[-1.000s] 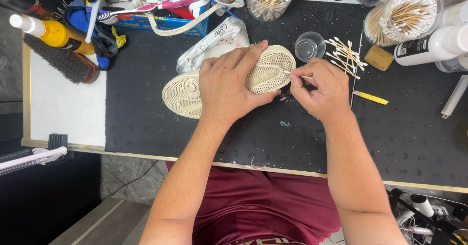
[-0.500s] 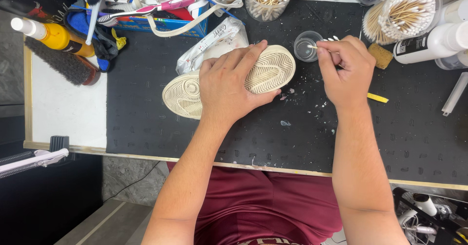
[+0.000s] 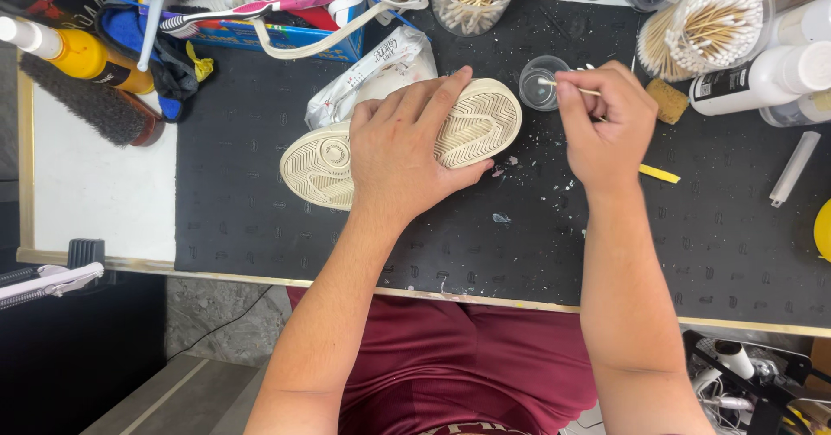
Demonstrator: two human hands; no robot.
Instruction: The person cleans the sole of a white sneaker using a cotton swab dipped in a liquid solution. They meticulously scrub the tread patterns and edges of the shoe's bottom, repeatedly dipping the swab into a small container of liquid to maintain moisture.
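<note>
Shoe (image 3: 485, 123) lies sole up on the black mat (image 3: 260, 193), directly under the left hand (image 3: 407, 154). This hand is spread flat and wide over the middle of the cream sole, with the fingers pointing away from the person toward the toe part, and it presses the shoe down; the heel part shows on the left of the hand and the toe part on the right of its fingers. Behind the hand, under the shoe, a crumpled white plastic bag (image 3: 372, 76) is visible.

The right hand (image 3: 606, 128) is just to the right of the shoe and does not touch it. It is closed narrow, pinching a thin cotton swab (image 3: 571, 87) between thumb and fingers. The tip of the swab points left, over a small clear cup (image 3: 541, 84) which stands just beside this hand, between it and the toe of the shoe. If the tip touches the cup inside, I cannot tell.

Beyond the right hand stands a round container of cotton swabs (image 3: 705, 24), and close on its right side are a cork piece (image 3: 666, 102) and a white bottle (image 3: 762, 76). A yellow strip (image 3: 660, 174) lies just right of the wrist. Small white crumbs (image 3: 554, 193) are scattered on the mat between the two hands.
</note>
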